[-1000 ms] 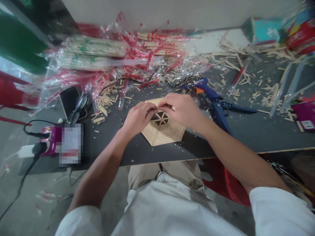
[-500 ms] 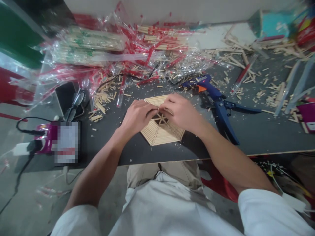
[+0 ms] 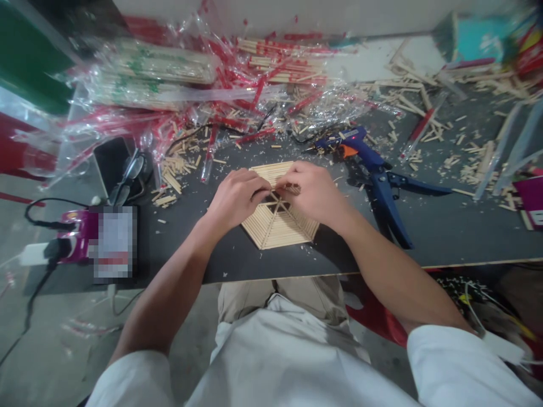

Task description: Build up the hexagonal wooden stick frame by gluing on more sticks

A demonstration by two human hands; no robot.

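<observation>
A hexagonal panel of pale wooden sticks (image 3: pixel 282 230) lies flat near the table's front edge. Its sticks run in rows between spokes, around a dark open middle. Over the panel's far-left part is my left hand (image 3: pixel 238 196), thumb and fingers pinched together close to the middle. My right hand (image 3: pixel 311 192) covers the right side, its fingertips also closed in a pinch, a small gap from the left ones. Whatever sits in either pinch is too small or hidden to name. A blue hot glue gun (image 3: pixel 354 144) lies beyond my right hand, beside blue-handled cutters (image 3: pixel 386 195).
Plastic-wrapped bundles of sticks (image 3: pixel 148 73) and red-and-clear wrappers (image 3: pixel 254 107) pile up at the back left. Cut stick pieces (image 3: pixel 172 175) litter the table. Glasses (image 3: pixel 129 175), a dark phone (image 3: pixel 106 164), a purple power adapter (image 3: pixel 80 234) and a blurred-out screen (image 3: pixel 114 243) lie left.
My fingertips have drawn slightly apart above the panel's middle. The panel and the tools rest where they were; the view has shifted a little.
</observation>
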